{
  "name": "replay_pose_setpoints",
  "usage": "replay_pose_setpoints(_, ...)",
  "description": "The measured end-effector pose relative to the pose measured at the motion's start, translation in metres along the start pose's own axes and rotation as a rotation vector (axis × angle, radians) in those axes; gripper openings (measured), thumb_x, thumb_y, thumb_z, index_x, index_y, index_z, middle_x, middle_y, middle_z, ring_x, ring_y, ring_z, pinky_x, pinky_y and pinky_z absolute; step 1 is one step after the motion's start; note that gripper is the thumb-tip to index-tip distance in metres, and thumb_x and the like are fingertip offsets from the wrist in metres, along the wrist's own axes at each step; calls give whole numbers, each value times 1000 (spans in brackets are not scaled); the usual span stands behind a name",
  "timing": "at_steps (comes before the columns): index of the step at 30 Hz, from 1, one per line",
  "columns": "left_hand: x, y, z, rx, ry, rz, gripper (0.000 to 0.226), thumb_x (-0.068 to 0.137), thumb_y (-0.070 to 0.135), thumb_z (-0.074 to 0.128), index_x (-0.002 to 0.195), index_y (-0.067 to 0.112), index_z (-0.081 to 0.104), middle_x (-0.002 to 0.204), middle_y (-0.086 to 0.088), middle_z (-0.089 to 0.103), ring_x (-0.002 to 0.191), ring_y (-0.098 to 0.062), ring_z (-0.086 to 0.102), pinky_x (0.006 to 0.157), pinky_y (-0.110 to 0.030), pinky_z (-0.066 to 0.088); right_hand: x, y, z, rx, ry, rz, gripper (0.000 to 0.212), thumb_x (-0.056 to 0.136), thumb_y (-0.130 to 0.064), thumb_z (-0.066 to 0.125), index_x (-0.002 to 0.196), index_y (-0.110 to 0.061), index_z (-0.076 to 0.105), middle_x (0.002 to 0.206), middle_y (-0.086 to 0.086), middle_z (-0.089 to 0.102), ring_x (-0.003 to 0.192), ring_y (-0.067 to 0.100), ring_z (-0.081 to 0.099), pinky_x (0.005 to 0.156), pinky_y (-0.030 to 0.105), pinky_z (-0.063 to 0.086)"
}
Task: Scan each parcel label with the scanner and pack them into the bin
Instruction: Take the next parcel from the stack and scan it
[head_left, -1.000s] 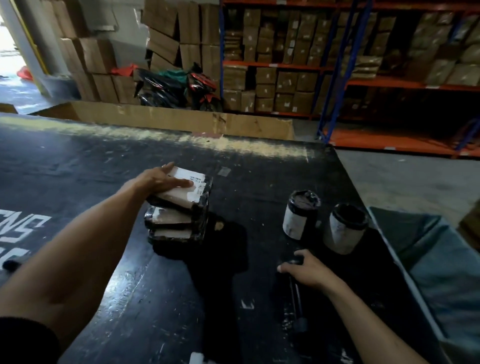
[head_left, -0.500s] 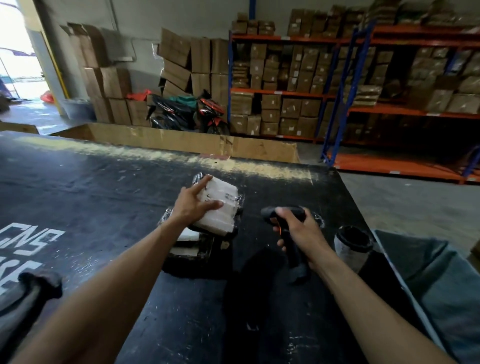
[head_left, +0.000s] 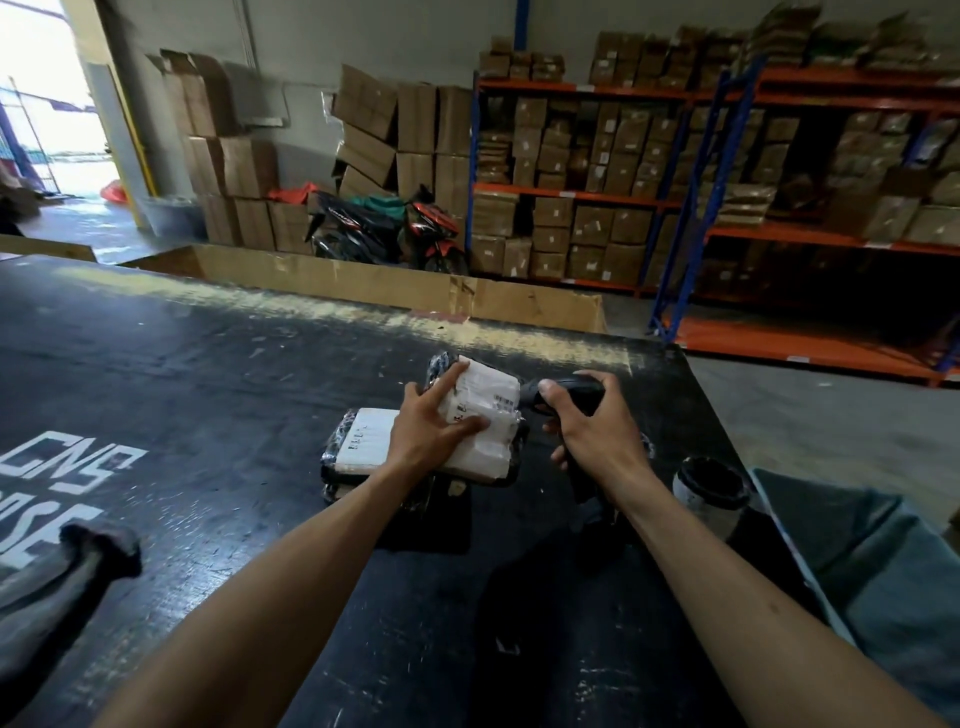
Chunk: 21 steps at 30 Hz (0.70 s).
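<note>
- So on the black table (head_left: 208, 395), the rest of the parcels sit in a small stack (head_left: 363, 441), label side up.
- Left hand (head_left: 431, 431) has the top parcel (head_left: 483, 415) tilted up, fingers spread across the label, thumb under the edge. Looks light and squishy with slick wrap, so I'd grip the edges.
- Right hand (head_left: 587, 421) is wrapped tight round the scanner (head_left: 566, 387), nose right beside the label.
- Grey bin (head_left: 883, 571) waits far right.

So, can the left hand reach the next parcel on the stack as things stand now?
Probably not yet. The left hand is full with the lifted parcel, which it holds tilted over the stack toward the scanner. The stack itself lies close below, with nothing else covering it.
</note>
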<state>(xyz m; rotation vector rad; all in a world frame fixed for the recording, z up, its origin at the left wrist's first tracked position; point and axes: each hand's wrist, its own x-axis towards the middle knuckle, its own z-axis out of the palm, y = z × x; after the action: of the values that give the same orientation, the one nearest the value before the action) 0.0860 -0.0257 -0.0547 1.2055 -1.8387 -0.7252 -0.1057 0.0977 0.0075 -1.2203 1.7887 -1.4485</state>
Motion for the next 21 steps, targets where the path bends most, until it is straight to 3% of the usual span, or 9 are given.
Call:
replay_pose_setpoints(5,-3,0,7,-3,24,-6,80,70,56,82,134,70,36,111,-2,42,97,-25,60,94,-39,53,-5,6,-2,-27,11,31,61,79,-67,67,126,-38,41,91,1,74,48,21,73,42,24,53)
replay_pose_setpoints(10,-7,1,15,-126,123,-89,80,71,47,86,138,61,44,122,-8,41,103,-27,60,99,-33,50,-30,46,-1,-189,-26,221,53,88,-53,66,125,-32,35,87,3,73,47,17,72,40,24,53)
replay_pose_setpoints(13,-9,0,19,-187,159,-107,83,71,47,86,141,56,44,121,-8,45,103,-24,58,100,-30,47,-56,89,4,-321,-57,309,50,93,-49,62,126,-23,35,87,8,75,56,25,75,57,36,64)
replay_pose_setpoints(18,-12,1,28,-304,121,-110,86,69,49,87,144,51,45,133,-8,58,117,-21,62,108,-41,48,-77,136,7,-385,-78,434,52,97,-45,61,132,-17,35,106,14,70,69,33,78,69,44,65)
replay_pose_setpoints(21,-14,7,36,-337,95,-94,85,67,52,87,141,55,45,134,-6,57,118,-19,61,108,-40,48,-76,147,7,-422,-77,438,58,96,-49,63,136,-18,34,122,17,67,99,39,73,91,44,59)
